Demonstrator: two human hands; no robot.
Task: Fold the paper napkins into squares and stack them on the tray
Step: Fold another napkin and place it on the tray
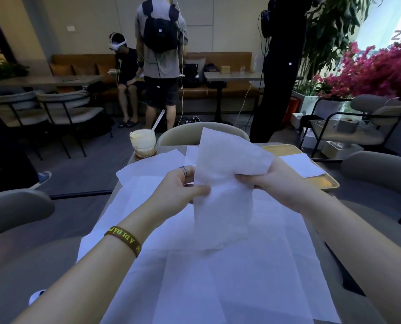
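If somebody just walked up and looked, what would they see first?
Probably the white napkin held up in the air right in the middle, pinched by the left hand and the right hand. Under it, more white napkins cover the table. Off to the right, a yellow tray holds a folded napkin, and a creamy drink with a straw stands at the far left corner.

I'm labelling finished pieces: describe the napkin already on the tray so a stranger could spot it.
Find the yellow tray at the table's far right, beyond the right hand. The folded napkin lies flat in it. Unlike the napkin held up and the loose sheets, it sits inside the tray's rim.
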